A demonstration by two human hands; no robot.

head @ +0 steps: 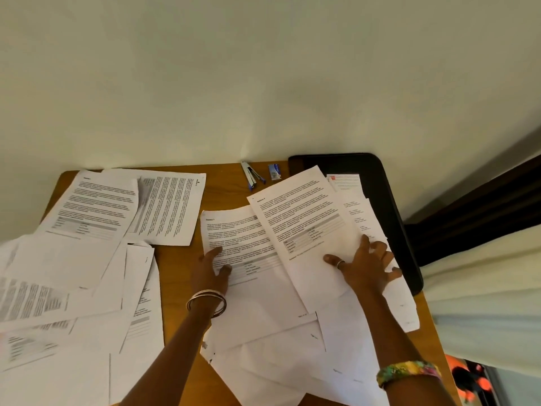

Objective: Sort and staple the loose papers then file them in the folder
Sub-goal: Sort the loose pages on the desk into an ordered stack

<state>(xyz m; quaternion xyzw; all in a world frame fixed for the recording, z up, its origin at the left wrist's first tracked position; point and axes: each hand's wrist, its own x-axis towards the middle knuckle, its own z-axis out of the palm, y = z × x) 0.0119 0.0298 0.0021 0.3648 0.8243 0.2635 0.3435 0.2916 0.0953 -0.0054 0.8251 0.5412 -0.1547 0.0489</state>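
Loose printed papers cover a wooden table (178, 259). My left hand (212, 269) lies flat with straight fingers on a printed sheet (234, 238) in the middle. My right hand (366, 263) rests with spread fingers on another printed sheet (304, 215), which overlaps several sheets to the right. A black folder (377, 183) lies at the table's back right, partly under those sheets. A stapler (251, 174) and a small blue staple box (274, 172) sit near the back edge by the wall.
More papers (96, 206) are heaped over the table's left half, and a pile (278, 356) lies near the front edge between my arms. A pale wall stands behind the table. A curtain (483, 288) and dark furniture are at the right.
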